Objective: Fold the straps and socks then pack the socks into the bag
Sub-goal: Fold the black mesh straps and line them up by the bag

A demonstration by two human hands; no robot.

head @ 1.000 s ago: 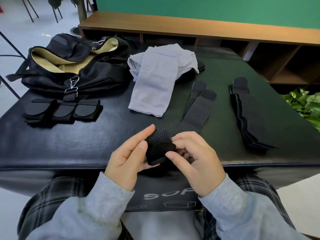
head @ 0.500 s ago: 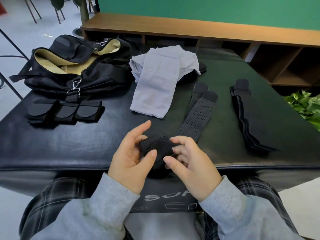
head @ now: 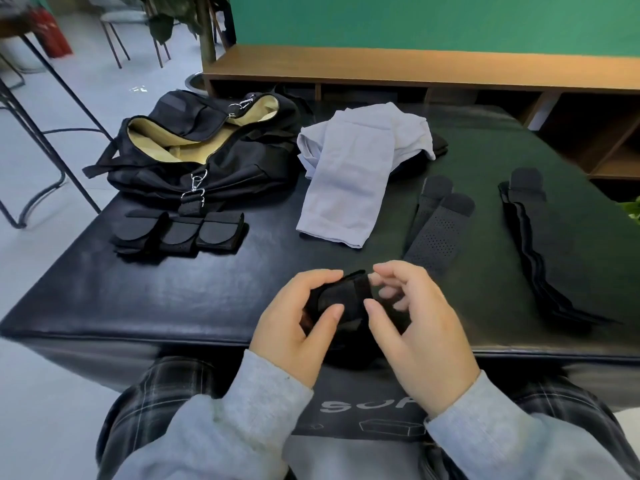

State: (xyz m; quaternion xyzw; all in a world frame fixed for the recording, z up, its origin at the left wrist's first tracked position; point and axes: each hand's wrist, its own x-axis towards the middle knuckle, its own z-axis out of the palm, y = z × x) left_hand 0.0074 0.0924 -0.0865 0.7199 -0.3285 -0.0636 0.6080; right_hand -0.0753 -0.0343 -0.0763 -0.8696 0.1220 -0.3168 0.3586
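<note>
At the near edge of the black table [head: 138,299], my left hand [head: 298,327] grips a folded black perforated strap [head: 346,299] between thumb and fingers. My right hand [head: 415,323] pinches the same strap's right side, fingers curled over it. Two flat black straps [head: 436,230] lie just beyond my right hand. A stack of black straps [head: 540,244] lies at the right. Three folded straps [head: 180,233] sit in a row at the left. The grey socks [head: 349,178] lie in the middle. The open black bag [head: 201,150] with tan lining stands at the back left.
A wooden shelf unit [head: 415,74] runs behind the table under a green wall. Chair and table legs [head: 45,133] stand on the floor at the left. A green plant [head: 632,209] shows at the right edge.
Both hands have turned and folded the black strap into a tighter bundle; my left thumb has come round onto its front. My head has shifted, so the scene sits more to the right.
</note>
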